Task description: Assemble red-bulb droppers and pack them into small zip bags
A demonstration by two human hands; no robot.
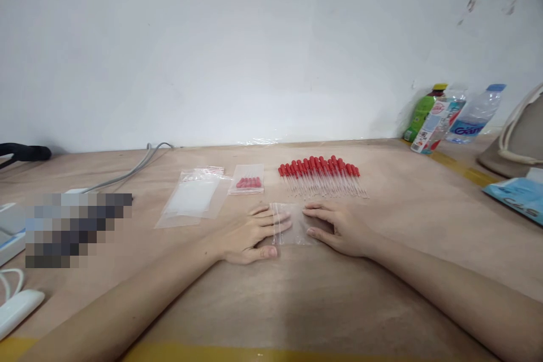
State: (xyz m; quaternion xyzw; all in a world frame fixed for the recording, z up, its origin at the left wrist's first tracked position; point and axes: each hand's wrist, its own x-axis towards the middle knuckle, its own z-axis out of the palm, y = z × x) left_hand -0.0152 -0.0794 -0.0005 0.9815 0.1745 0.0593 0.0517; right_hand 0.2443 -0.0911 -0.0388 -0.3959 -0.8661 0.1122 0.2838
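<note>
A small clear zip bag [292,225] lies flat on the wooden table [271,300] between my hands. My left hand [250,235] rests on its left edge with fingers stretched out flat. From the right, my right hand [339,229] touches the bag's other edge, fingers also extended. Just beyond the bag a row of red-capped droppers [321,174] lies side by side. A filled bag of red droppers [249,181] sits left of that row. A stack of empty clear bags [193,199] lies further left.
Several bottles [449,116] stand at the back right by the white wall. A beige bag [524,136] and a blue packet [515,195] sit at the right edge. A grey cable [127,172], white devices [17,308] and a blurred patch occupy the left.
</note>
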